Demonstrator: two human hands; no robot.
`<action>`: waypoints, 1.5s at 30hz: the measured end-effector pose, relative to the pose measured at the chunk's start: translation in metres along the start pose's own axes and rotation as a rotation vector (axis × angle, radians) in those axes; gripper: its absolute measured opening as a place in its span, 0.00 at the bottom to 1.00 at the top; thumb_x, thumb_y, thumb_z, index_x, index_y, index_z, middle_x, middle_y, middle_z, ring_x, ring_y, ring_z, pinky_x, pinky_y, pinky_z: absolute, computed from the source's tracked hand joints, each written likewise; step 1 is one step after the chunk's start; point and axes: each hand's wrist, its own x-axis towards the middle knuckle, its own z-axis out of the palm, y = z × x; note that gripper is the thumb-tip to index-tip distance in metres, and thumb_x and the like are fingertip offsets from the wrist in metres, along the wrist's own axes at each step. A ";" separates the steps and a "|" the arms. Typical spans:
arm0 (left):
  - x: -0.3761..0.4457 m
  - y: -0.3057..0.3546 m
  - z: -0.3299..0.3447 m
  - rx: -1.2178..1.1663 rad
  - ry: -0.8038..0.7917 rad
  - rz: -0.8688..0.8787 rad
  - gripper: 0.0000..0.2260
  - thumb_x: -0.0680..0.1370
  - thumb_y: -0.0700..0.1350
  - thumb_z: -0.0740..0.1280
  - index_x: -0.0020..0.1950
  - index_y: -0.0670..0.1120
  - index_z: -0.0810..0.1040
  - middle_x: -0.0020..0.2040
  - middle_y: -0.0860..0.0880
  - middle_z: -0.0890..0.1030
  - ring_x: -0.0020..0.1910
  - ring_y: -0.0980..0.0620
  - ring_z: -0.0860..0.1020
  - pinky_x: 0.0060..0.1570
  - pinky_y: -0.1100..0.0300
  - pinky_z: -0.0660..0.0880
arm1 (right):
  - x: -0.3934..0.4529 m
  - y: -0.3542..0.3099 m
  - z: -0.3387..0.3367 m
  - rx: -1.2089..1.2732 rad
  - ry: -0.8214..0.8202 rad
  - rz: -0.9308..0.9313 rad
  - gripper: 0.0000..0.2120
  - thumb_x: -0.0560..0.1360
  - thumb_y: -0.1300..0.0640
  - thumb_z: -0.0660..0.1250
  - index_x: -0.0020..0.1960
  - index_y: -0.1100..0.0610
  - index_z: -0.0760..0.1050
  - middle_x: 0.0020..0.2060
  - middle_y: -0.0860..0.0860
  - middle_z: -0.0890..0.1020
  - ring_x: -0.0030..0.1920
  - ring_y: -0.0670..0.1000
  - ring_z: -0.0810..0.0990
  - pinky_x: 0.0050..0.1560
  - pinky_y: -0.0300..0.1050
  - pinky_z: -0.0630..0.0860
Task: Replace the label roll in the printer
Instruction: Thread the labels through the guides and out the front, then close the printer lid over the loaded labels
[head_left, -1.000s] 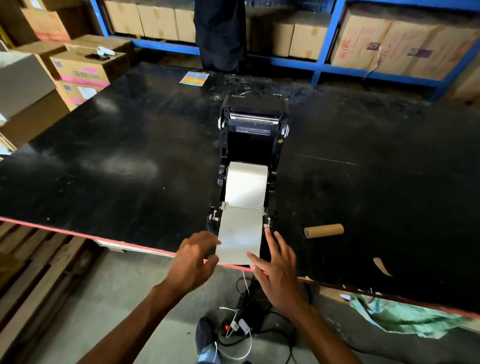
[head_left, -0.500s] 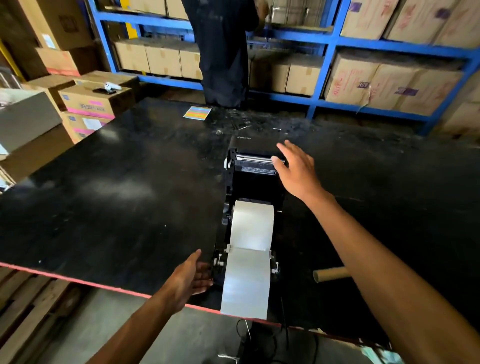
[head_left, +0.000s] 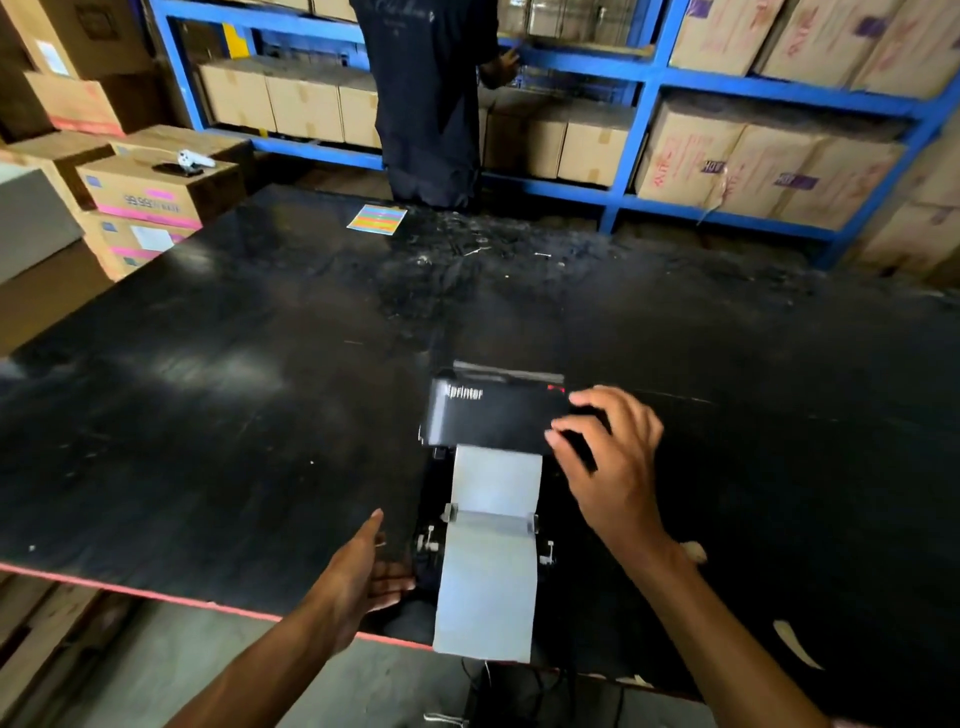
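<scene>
- surface (head_left: 218, 415): black, glossy, reflects light; scuffed and dusty toward the far edge; red trim on the near edge
- printer (head_left: 488, 415): black plastic lid, satin sheen, white lettering
- labels (head_left: 493, 561): white paper, matt, smooth
- guide clips (head_left: 531, 524): pale plastic
- boxes (head_left: 587, 145): brown cardboard, matt, some with tape strips
- shelf (head_left: 628, 124): blue painted metal, by the look of it
- sheet (head_left: 376, 218): paper, multicolour print
- floor (head_left: 156, 670): grey concrete, rough

A: Where is there free room?
B: The black table (head_left: 208, 415) lies bare left and right of the printer (head_left: 493, 415).
A: Any obstacles?
B: Paper strip (head_left: 488, 582) hangs over the near edge; 1 right hand (head_left: 613, 467) on the lid.
</scene>
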 end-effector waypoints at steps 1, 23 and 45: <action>0.000 0.001 0.001 -0.014 0.010 0.000 0.28 0.79 0.62 0.55 0.69 0.43 0.67 0.50 0.32 0.82 0.44 0.39 0.81 0.44 0.53 0.74 | -0.012 -0.001 -0.001 0.004 -0.021 0.017 0.08 0.72 0.51 0.68 0.48 0.54 0.78 0.56 0.54 0.79 0.62 0.54 0.72 0.61 0.52 0.63; -0.027 0.000 0.013 0.145 0.007 0.162 0.56 0.57 0.72 0.71 0.78 0.53 0.51 0.56 0.41 0.82 0.51 0.44 0.82 0.60 0.47 0.76 | -0.106 0.003 0.009 0.711 -0.360 1.083 0.36 0.60 0.33 0.69 0.66 0.40 0.67 0.69 0.48 0.71 0.69 0.49 0.69 0.71 0.55 0.66; -0.024 -0.005 0.021 0.105 0.073 0.261 0.19 0.74 0.60 0.65 0.41 0.44 0.83 0.41 0.44 0.85 0.44 0.45 0.80 0.47 0.54 0.76 | -0.109 -0.008 0.011 1.016 -0.380 1.172 0.09 0.78 0.59 0.60 0.52 0.50 0.78 0.40 0.35 0.85 0.45 0.35 0.82 0.41 0.29 0.76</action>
